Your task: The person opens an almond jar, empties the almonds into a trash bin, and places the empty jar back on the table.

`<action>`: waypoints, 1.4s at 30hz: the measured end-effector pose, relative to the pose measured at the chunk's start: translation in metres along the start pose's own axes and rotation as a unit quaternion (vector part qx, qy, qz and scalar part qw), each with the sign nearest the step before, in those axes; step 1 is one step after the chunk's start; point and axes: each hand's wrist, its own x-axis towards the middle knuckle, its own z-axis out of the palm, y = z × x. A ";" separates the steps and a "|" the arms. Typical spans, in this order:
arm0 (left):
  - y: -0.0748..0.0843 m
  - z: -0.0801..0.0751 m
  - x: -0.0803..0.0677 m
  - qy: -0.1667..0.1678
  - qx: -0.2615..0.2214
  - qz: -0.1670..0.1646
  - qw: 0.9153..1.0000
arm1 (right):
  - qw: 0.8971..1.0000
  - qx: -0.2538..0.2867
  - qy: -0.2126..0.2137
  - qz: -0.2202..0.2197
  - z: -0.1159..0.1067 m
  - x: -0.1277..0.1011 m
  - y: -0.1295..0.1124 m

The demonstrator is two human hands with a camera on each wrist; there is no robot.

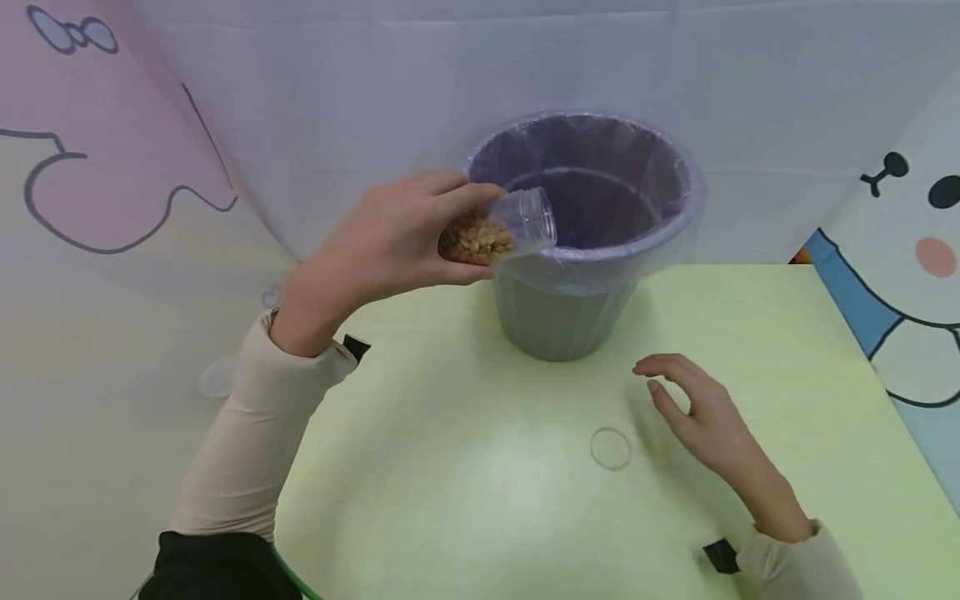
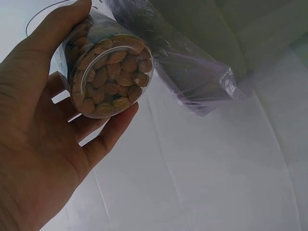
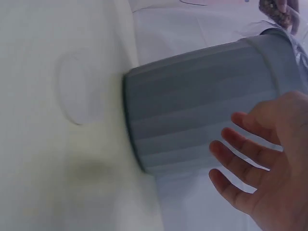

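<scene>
My left hand [image 1: 405, 233] grips a clear plastic jar [image 1: 528, 218] of almonds [image 1: 474, 237], tipped on its side with its open mouth at the near left rim of a grey trash bin [image 1: 564, 312]. In the left wrist view the almonds [image 2: 113, 79] show through the jar's round bottom, thumb on one side and fingers on the other. A thin translucent purple liner [image 1: 660, 242] is folded over the bin's rim. Over the table, right of the bin's base, my right hand [image 1: 708, 421] hovers with relaxed, slightly bent fingers and nothing in them.
A thin clear ring [image 1: 611, 448] lies on the pale yellow-green table [image 1: 450, 500], near the right hand. Behind the bin hangs a white sheet [image 1: 337, 100]. Cartoon prints cover the backdrop at left and right.
</scene>
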 end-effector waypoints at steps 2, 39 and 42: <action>0.001 0.002 0.002 0.005 -0.001 0.004 1.000 | 1.000 0.007 0.023 0.001 -0.011 0.009 -0.003; 0.003 0.008 0.055 0.011 0.062 -0.010 0.998 | 0.924 0.295 -0.040 0.239 -0.153 0.182 -0.021; 0.003 0.010 0.060 0.011 0.062 -0.013 0.998 | 0.905 0.339 -0.046 0.255 -0.152 0.188 -0.019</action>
